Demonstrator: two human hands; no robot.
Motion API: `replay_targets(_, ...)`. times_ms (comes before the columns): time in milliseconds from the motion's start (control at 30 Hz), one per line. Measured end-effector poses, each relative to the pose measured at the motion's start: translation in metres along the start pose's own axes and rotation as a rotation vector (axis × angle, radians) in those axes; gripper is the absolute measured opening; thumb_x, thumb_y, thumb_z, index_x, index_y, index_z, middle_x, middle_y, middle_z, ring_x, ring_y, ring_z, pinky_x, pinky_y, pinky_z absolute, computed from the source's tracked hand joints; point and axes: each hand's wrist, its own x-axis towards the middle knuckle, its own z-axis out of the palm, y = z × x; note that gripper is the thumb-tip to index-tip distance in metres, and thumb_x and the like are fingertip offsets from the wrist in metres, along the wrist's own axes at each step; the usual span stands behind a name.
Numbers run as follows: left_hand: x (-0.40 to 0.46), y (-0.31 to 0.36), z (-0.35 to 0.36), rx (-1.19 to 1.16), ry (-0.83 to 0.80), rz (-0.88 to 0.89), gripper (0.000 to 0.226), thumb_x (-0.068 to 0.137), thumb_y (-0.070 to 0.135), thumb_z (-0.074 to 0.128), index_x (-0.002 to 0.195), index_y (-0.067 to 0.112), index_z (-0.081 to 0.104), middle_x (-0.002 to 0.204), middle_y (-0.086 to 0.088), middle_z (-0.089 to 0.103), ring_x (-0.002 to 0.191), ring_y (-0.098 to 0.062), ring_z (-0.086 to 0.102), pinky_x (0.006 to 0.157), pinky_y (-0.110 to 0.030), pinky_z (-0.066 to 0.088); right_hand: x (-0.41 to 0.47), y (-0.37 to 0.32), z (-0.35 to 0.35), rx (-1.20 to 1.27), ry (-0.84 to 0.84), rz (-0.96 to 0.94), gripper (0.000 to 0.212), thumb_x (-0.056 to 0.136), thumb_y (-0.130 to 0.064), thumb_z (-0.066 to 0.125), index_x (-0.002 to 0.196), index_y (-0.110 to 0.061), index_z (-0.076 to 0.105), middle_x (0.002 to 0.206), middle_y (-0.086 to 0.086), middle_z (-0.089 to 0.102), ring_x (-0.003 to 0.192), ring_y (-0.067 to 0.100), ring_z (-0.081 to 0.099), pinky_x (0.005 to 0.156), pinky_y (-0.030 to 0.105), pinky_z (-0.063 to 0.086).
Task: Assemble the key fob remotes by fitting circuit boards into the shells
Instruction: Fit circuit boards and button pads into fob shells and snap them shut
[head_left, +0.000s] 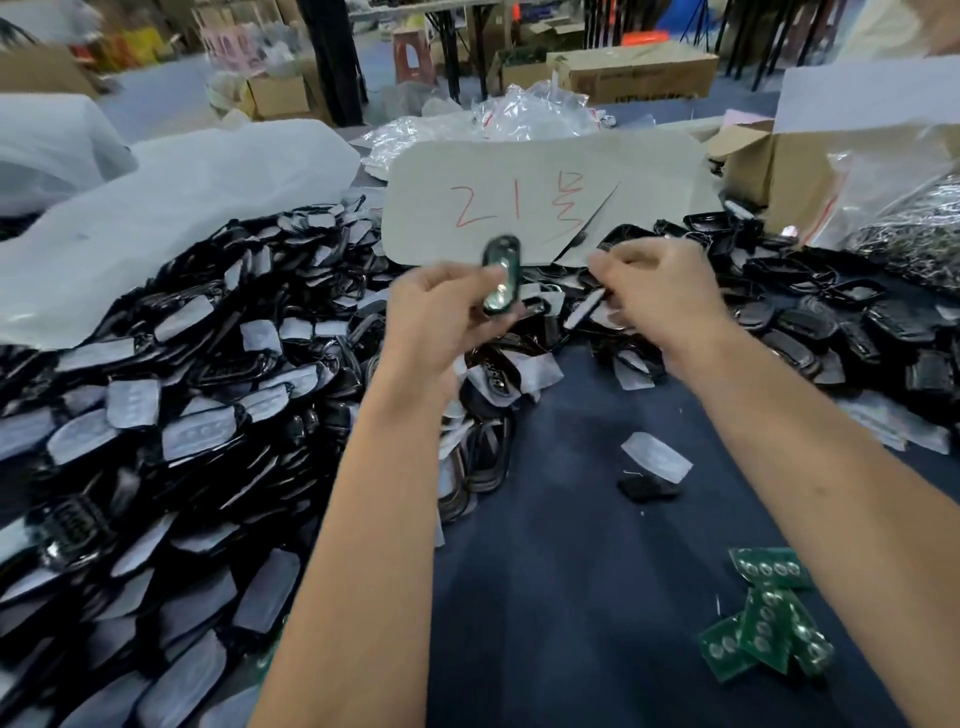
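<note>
Black oval key fob shell (500, 280), green board seated inside, held up in my left hand (441, 317) over the far worktop (571, 545) for a check. Right hand (660, 296) pinches a white-backed piece (584, 310), blurred. Spare green circuit boards (769, 618) wait near right, within reach.

view: one head-worn wide-angle camera
facing: forward and down over the table (571, 571)
nearness: close above both forearms
shared: no second view
</note>
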Motion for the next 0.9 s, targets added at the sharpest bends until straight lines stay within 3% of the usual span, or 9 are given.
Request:
replay_targets(67, 0.003, 0.010, -0.018, -0.038, 0.122, 0.073, 0.010, 0.090, 0.009, 0.076, 0.095, 0.005, 0.068, 0.109, -0.017, 0.074, 0.095, -0.029, 0.076, 0.072, -0.029, 0.063, -0.002, -0.013, 0.024, -0.336, 0.102, -0.217, 0.025, 0.092, -0.031, 0.076, 0.110, -0.014, 0.078, 0.103, 0.002, 0.077, 0.099, 0.018, 0.071, 0.098, 0.039, 0.056)
replay_targets(167, 0.009, 0.015, -0.041, -0.077, 0.315, 0.123, 0.009, 0.089, 0.013, 0.079, 0.093, 0.014, 0.071, 0.097, -0.004, 0.075, 0.082, -0.018, 0.069, 0.067, -0.022, 0.058, -0.013, -0.035, 0.070, -0.574, -0.197, -0.499, 0.019, 0.094, -0.031, 0.073, 0.105, -0.018, 0.081, 0.101, 0.002, 0.079, 0.096, 0.020, 0.071, 0.095, 0.037, 0.056)
replay_targets(267, 0.011, 0.014, -0.053, -0.165, 0.397, 0.113, 0.016, 0.090, 0.007, 0.077, 0.103, 0.014, 0.072, 0.098, -0.005, 0.068, 0.076, -0.016, 0.060, 0.065, -0.022, 0.058, -0.018, -0.043, 0.106, -0.857, -0.448, -0.584, 0.023, 0.097, -0.032, 0.071, 0.105, -0.011, 0.077, 0.099, 0.009, 0.075, 0.094, 0.029, 0.068, 0.088, 0.041, 0.057)
replay_targets(433, 0.010, 0.019, -0.054, -0.195, 0.318, 0.122, 0.016, 0.091, -0.002, 0.067, 0.102, 0.010, 0.069, 0.080, -0.005, 0.069, 0.064, -0.019, 0.068, 0.066, -0.030, 0.061, -0.015, -0.041, 0.120, -0.969, -0.409, -0.626, 0.007, 0.097, -0.015, 0.068, 0.092, -0.010, 0.070, 0.090, 0.012, 0.069, 0.086, 0.034, 0.065, 0.078, 0.041, 0.058)
replay_targets(500, 0.006, 0.022, -0.047, -0.187, 0.220, 0.153, 0.017, 0.092, -0.005, 0.062, 0.099, 0.010, 0.062, 0.070, -0.003, 0.071, 0.059, -0.021, 0.070, 0.065, -0.034, 0.061, -0.016, -0.039, 0.118, -0.898, -0.339, -0.607, 0.012, 0.099, -0.017, 0.064, 0.101, -0.011, 0.074, 0.095, 0.012, 0.071, 0.088, 0.033, 0.066, 0.076, 0.037, 0.055)
replay_targets(600, -0.002, 0.023, -0.033, -0.112, 0.020, 0.143, 0.017, 0.092, -0.006, 0.060, 0.096, 0.011, 0.058, 0.072, -0.005, 0.073, 0.062, -0.024, 0.071, 0.062, -0.033, 0.061, -0.014, -0.032, 0.097, -0.636, -0.140, -0.539, 0.019, 0.100, -0.021, 0.061, 0.093, -0.013, 0.077, 0.085, 0.007, 0.070, 0.083, 0.029, 0.061, 0.069, 0.031, 0.039)
replay_targets(700, -0.007, 0.015, -0.003, 0.081, -0.245, 0.077, 0.021, 0.088, -0.005, 0.066, 0.086, 0.016, 0.063, 0.076, -0.007, 0.073, 0.063, -0.022, 0.069, 0.059, -0.032, 0.059, -0.008, -0.015, 0.048, -0.157, 0.066, -0.321, 0.021, 0.096, -0.017, 0.066, 0.081, -0.021, 0.080, 0.070, -0.010, 0.068, 0.074, 0.013, 0.061, 0.070, 0.032, 0.043)
replay_targets(800, -0.017, -0.019, 0.044, 0.342, -0.375, 0.003, 0.024, 0.081, -0.007, 0.075, 0.081, 0.015, 0.065, 0.067, -0.005, 0.066, 0.056, -0.018, 0.060, 0.052, -0.024, 0.051, -0.017, 0.015, -0.006, 0.228, 0.210, -0.118, 0.035, 0.096, -0.013, 0.069, 0.067, -0.030, 0.079, 0.070, -0.014, 0.070, 0.073, 0.010, 0.060, 0.070, 0.037, 0.052)
replay_targets(900, -0.022, -0.062, 0.078, 0.651, -0.424, 0.046, 0.024, 0.078, -0.002, 0.081, 0.080, 0.015, 0.065, 0.067, -0.001, 0.067, 0.057, -0.016, 0.059, 0.062, -0.028, 0.054, -0.038, 0.048, -0.049, 0.421, 0.230, -0.007, 0.023, 0.095, -0.010, 0.073, 0.081, -0.027, 0.080, 0.076, -0.012, 0.076, 0.073, 0.006, 0.067, 0.067, 0.024, 0.053)
